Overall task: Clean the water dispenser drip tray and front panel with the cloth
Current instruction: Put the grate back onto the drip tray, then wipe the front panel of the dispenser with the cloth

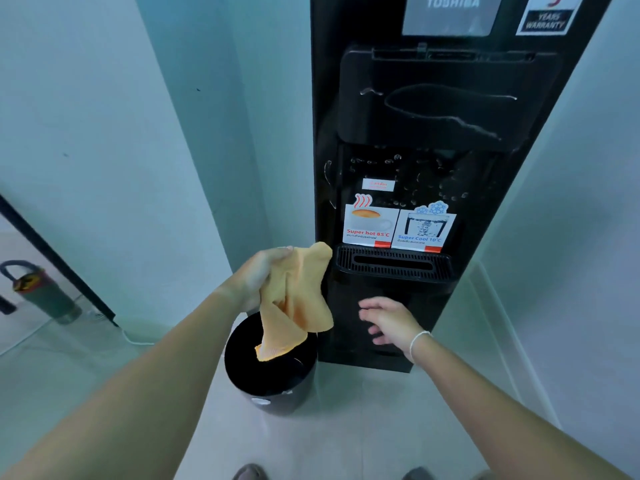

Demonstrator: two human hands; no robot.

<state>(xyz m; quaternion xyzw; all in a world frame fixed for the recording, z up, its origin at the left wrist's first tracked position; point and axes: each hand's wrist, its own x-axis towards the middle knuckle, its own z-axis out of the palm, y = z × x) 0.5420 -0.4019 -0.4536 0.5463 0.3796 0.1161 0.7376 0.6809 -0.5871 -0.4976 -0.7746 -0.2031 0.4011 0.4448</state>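
A tall black water dispenser (450, 109) stands against the wall, its front panel streaked and dotted with water drops. Its slotted black drip tray (393, 264) juts out below two hot and cool stickers. My left hand (261, 275) grips an orange cloth (298, 303) that hangs down just left of the tray's left end. My right hand (389, 322) is held with relaxed fingers in front of the lower panel below the tray, holding nothing; whether it touches the panel is unclear.
A round black bin (273, 386) stands on the floor left of the dispenser's base, under the hanging cloth. A green bottle (41, 292) with a loop handle sits at far left beside a dark door frame. White walls close in on both sides.
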